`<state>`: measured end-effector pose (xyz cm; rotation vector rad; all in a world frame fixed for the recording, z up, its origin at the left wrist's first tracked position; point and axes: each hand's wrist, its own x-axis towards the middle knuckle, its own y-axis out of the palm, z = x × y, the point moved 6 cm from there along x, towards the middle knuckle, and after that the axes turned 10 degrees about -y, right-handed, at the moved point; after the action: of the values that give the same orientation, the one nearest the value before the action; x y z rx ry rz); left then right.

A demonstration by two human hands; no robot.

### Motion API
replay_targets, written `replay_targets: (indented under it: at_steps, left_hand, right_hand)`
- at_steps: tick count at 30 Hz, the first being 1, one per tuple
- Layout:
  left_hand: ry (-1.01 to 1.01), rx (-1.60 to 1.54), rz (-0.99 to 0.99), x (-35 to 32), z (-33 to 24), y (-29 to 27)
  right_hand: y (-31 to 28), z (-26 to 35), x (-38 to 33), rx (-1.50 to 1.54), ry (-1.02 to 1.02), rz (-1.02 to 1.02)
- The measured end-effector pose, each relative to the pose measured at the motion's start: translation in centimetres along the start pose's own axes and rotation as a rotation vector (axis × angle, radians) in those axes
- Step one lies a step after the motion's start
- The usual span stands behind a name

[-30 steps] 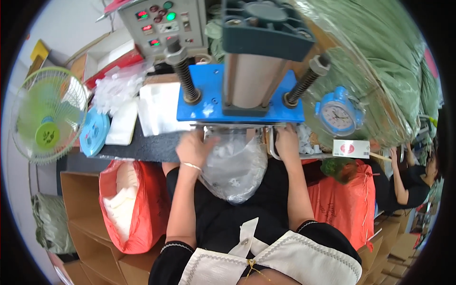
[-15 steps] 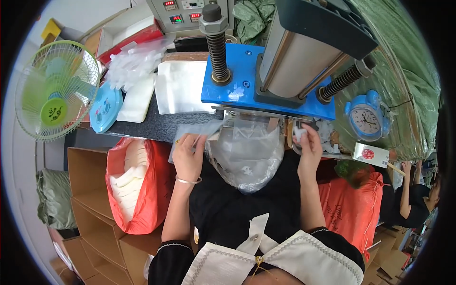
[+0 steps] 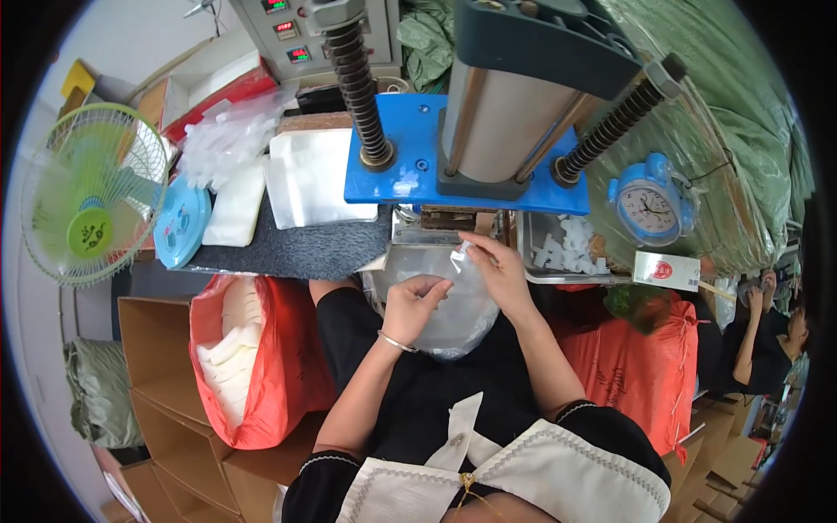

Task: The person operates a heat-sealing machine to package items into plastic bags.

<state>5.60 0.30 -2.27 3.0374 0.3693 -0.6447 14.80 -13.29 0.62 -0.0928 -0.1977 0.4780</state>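
My right hand (image 3: 497, 275) pinches a small white plastic piece (image 3: 461, 254) between thumb and fingertips, in front of the press. Just left of it and a little nearer, my left hand (image 3: 417, 307) is closed, its thumb against the fingers; whatever it grips is hidden or too small to name. Below both hands, a large clear plastic bag (image 3: 471, 334) hangs over my lap. The press's blue plate (image 3: 466, 193) stands beyond my hands. Right of the press, a metal tray (image 3: 558, 278) holds several similar white pieces (image 3: 571, 244).
Flat clear bags (image 3: 318, 179) lie on a dark mat (image 3: 323, 246) at the left, near a green fan (image 3: 91, 196). A blue alarm clock (image 3: 649, 207) and a white box (image 3: 666, 270) stand right. Red sacks (image 3: 292, 357) flank me; cardboard boxes (image 3: 157, 340) stand left.
My left hand has come right and nearer me; the clear film it held at the left is gone from there. My right hand has moved left from the tray with a white piece.
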Motion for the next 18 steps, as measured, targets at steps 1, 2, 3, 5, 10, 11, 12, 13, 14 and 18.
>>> replay_targets:
  at_steps: [1,2,3,5,10,11,12,13,14,18]
  left_hand:
    - [-0.024,0.016,0.024,0.4,0.2,0.0]
    - [-0.050,0.030,0.045,0.7,0.3,-0.1]
    - [-0.047,0.034,0.054,1.0,0.1,-0.2]
    - [-0.055,-0.033,0.023,2.1,-0.3,-0.6]
    - [-0.016,0.079,-0.097,6.5,-1.1,-1.5]
    - [-0.016,0.077,-0.101,6.8,-0.6,-1.5]
    - [0.023,0.059,-0.085,6.8,-0.5,-1.3]
    - [0.062,0.040,-0.073,6.7,-0.5,-1.2]
    - [0.063,0.037,-0.076,6.6,-0.6,-1.3]
    - [-0.016,-0.021,-0.052,5.7,0.9,-1.7]
  right_hand:
    - [-0.2,-0.4,0.0,0.011,0.018,0.004]
    - [-0.3,-0.1,0.2,-0.014,0.015,0.008]
    - [-0.5,0.1,0.4,-0.017,0.014,-0.003]
    - [-1.3,1.9,0.7,-0.442,-0.182,-0.121]
    - [-3.1,4.3,-1.1,-0.655,-0.304,-0.215]
    - [-3.2,4.2,-2.0,-0.654,-0.306,-0.212]
    - [-1.8,2.6,-2.8,-0.724,-0.125,0.153]
    - [-0.2,0.9,-4.5,-0.774,0.060,0.521]
    - [0.6,-1.0,-6.2,-0.926,-0.039,0.595]
    - [1.4,-11.2,-6.0,-1.199,-0.395,0.385]
